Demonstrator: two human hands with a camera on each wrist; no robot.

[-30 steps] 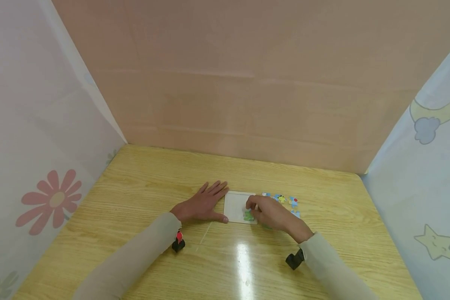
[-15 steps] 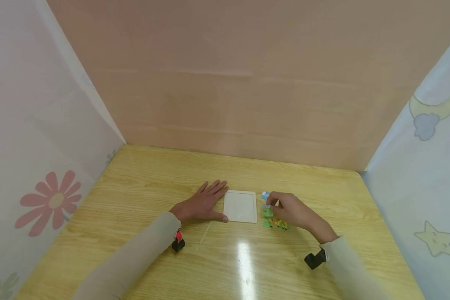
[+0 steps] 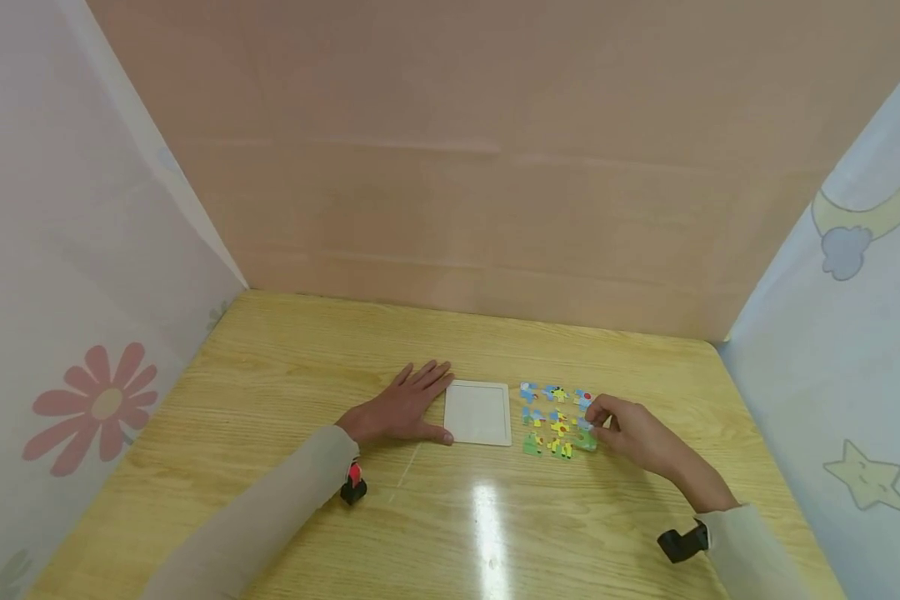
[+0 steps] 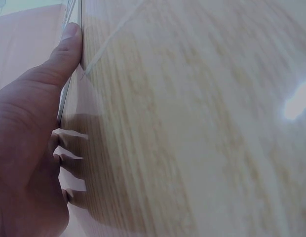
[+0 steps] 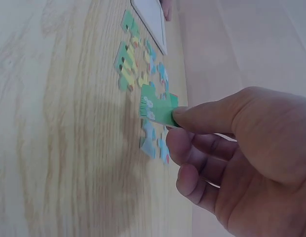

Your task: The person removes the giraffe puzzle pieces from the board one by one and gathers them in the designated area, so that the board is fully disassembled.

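My right hand [image 3: 633, 433] pinches a green puzzle piece [image 5: 157, 106] between thumb and forefinger, just over the table at the right end of the laid-out pieces. White flower marks show on that piece in the right wrist view. Several puzzle pieces [image 3: 558, 425] in blue, yellow and green lie in loose rows. To their left is a white square puzzle tray [image 3: 477, 413] with a raised rim and a bare inside. My left hand [image 3: 407, 410] lies with fingers spread on the table, thumb [image 4: 69, 49] and fingertips at the tray's left edge.
The wooden table [image 3: 330, 350] ends at a tan backdrop [image 3: 450, 208]. Patterned cloth panels [image 3: 105, 400] stand along both sides. Light glares off the tabletop in front of the tray. A black wrist camera [image 3: 681, 543] sits below my right sleeve.
My right hand has moved right, from over the tray past the other pieces, carrying the green puzzle piece out. The tray is now uncovered. My left hand has stayed at its edge.
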